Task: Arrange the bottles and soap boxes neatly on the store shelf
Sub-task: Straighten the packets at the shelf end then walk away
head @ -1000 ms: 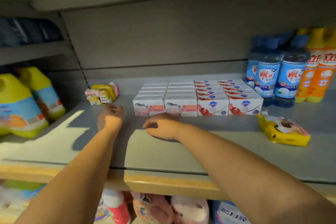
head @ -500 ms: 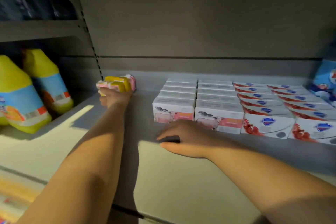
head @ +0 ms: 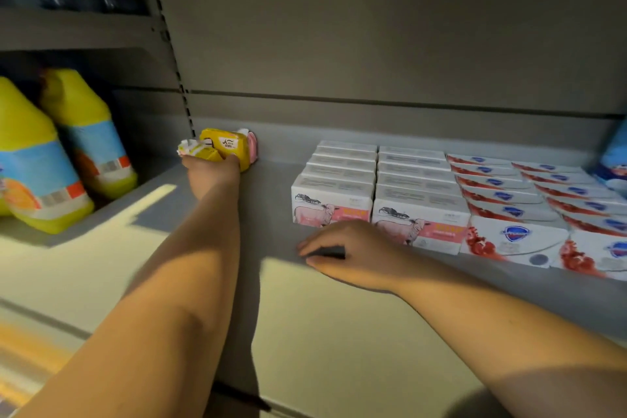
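My left hand (head: pixel 210 171) reaches to the back of the grey shelf (head: pixel 339 332) and grips a small cluster of yellow and pink soap packs (head: pixel 225 148). My right hand (head: pixel 349 253) rests on the shelf just in front of the white soap boxes with pink labels (head: pixel 330 195), its fingers loosely curled and holding nothing. Rows of white soap boxes with red prints and blue shields (head: pixel 529 210) fill the shelf to the right of those.
Two large yellow bottles with blue labels (head: pixel 57 153) stand in the neighbouring bay at the left. A blue bottle (head: pixel 615 159) shows at the right edge. A slotted upright (head: pixel 169 54) divides the bays. Dark packs lie on the upper left shelf.
My left hand moved from mid-shelf to the back and closed on the yellow and pink soap packs. The view moved closer and leftward. My right hand stayed resting on the shelf.
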Tool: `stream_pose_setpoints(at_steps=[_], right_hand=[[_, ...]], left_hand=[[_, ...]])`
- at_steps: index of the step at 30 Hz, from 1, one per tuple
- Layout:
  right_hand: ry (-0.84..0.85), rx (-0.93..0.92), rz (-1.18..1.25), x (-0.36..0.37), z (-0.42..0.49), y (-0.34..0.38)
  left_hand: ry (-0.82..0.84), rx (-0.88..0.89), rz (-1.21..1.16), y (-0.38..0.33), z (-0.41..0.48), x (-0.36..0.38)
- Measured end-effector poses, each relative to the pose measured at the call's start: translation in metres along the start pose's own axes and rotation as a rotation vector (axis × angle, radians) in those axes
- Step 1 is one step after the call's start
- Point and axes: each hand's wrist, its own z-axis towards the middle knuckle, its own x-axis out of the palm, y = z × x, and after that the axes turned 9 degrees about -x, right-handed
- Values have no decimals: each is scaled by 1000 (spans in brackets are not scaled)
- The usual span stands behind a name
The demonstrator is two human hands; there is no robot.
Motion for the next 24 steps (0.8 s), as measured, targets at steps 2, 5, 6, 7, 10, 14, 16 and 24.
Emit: stream_pose_setpoints(at_steps=[2, 5, 6, 7, 10, 14, 16, 24], right_hand=[[-27, 43, 59, 0, 0, 1], [-65, 72, 21, 1, 1, 3], [-71, 73, -13, 1, 1, 4], [-71, 74, -52, 2, 0, 5], [-55, 71, -174, 2, -3, 9], [-128, 181, -131, 0, -11, 13], [-257, 288, 81, 0, -17, 18], [-657, 514, 1009, -20, -51, 54]], left_hand=[[-11, -40, -51, 0, -7, -8], [-43, -38, -135, 2, -27, -19], [-46, -42, -162, 3, -37, -23], [-41, -48, -188, 5, -46, -27], [-6, -80, -282, 11, -73, -42], [21, -187, -393, 15, -109, -68], [151, -228, -538, 15, -128, -80], [1028, -6, -625, 13, -210, -101]])
